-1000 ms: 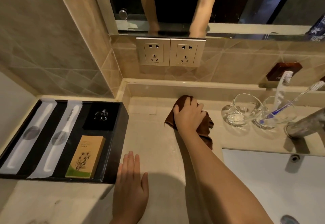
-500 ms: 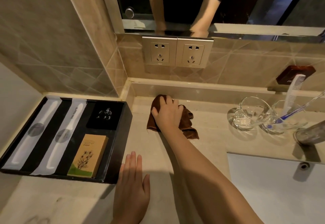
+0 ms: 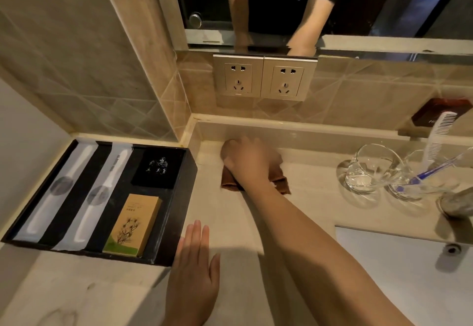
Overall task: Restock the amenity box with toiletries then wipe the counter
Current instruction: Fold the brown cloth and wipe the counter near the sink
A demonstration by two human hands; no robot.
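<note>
A: While the right hand lay flat, fingers curled on the brown cloth at frame centre on the worktop, how'd it handle?
B: Soft, limp; press w/ palm. Left hand open, empty.

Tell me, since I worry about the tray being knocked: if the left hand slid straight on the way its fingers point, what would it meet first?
Likely nothing soon. The left hand lies flat just right of the black amenity box; its fingers point along bare counter toward the brown cloth, though they may graze the box's edge.

Hotel bathroom: amenity box, mirror.
</note>
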